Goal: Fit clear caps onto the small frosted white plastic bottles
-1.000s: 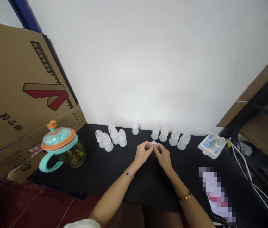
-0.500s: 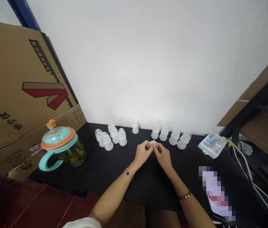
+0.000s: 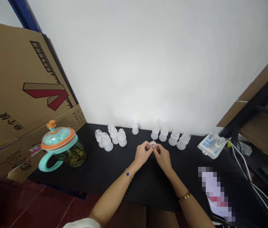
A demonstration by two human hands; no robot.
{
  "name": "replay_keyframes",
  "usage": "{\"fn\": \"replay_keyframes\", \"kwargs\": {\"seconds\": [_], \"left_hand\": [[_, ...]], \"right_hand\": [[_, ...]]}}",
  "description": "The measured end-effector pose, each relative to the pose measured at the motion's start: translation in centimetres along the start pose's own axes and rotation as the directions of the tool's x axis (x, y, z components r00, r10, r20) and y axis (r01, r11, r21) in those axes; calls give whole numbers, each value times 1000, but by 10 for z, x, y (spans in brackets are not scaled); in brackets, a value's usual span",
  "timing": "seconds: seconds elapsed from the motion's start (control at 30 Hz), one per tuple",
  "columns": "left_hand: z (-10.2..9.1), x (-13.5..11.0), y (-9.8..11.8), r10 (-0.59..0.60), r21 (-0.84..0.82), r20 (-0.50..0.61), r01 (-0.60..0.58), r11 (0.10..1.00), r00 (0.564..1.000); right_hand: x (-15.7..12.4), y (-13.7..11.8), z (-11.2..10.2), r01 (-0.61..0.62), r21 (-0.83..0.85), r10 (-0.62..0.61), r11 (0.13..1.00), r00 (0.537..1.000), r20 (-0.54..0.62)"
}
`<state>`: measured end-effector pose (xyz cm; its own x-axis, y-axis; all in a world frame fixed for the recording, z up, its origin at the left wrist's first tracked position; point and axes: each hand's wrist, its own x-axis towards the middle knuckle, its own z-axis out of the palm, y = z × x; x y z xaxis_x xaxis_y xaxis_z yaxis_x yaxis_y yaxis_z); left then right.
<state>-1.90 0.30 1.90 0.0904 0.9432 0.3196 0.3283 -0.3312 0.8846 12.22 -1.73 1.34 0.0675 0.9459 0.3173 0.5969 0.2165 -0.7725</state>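
My left hand (image 3: 143,152) and my right hand (image 3: 162,155) meet over the black table, fingertips closed on a small white nipple ring (image 3: 152,144), a baby bottle's collar with a teat tip pointing up. My fingers hide part of its rim. Just beyond it stand several white baby bottles with clear caps, the nearest bottle (image 3: 155,133) behind my fingers and a tilted-looking bottle (image 3: 183,141) at the right end. Off to the left is another cluster of capped bottles, among them a front bottle (image 3: 107,142). One bottle without a clear cap (image 3: 135,128) stands alone by the wall.
A big teapot-like jug (image 3: 64,147) with a turquoise and orange lid stands at left, before a cardboard box (image 3: 17,79). On the right are a white power strip box (image 3: 212,145), white cables (image 3: 243,161) and a blurred phone (image 3: 218,196). A white wall (image 3: 157,69) backs the black table (image 3: 96,174).
Both hands stay in place around the nipple ring, with barely any finger movement visible. The view has shifted very slightly.
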Motion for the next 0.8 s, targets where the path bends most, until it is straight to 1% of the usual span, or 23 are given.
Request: {"fn": "replay_keyframes", "kwargs": {"seconds": [0.27,0.8], "left_hand": [[-1,0,1,-11,9,9,11,1000,1000],[0,0,1,-9,30,0,9,1000,1000]], "right_hand": [[1,-1,0,-5,-38,5,999,1000,-9],[0,-1,1,0,-60,-1,998,1000,-7]]}}
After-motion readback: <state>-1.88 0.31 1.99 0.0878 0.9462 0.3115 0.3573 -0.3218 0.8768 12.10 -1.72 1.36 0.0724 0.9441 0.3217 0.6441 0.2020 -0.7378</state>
